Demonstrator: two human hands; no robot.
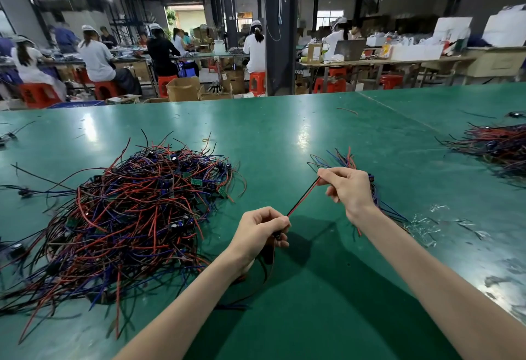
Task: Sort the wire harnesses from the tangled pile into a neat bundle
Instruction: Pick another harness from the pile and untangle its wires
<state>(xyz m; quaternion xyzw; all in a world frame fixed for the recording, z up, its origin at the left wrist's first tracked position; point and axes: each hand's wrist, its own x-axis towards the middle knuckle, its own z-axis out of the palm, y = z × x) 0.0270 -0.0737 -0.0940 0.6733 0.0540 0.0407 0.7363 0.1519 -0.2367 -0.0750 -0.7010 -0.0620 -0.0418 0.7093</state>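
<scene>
A big tangled pile of red, black and blue wire harnesses (133, 217) with small green boards lies on the green table at the left. One red-and-black wire harness (303, 197) is stretched taut between my hands. My left hand (263, 231) pinches its lower end, and loose wire hangs below that wrist. My right hand (348, 187) pinches the upper end while also gripping a small bundle of harnesses (343, 160), whose ends fan out above the fingers and trail below the wrist.
The green table (284, 131) stretches far ahead. A second heap of harnesses (498, 146) lies at the far right. Crumpled clear plastic (427, 225) lies to the right of my right forearm. Stray wires dot the left edge. Workers sit at benches beyond.
</scene>
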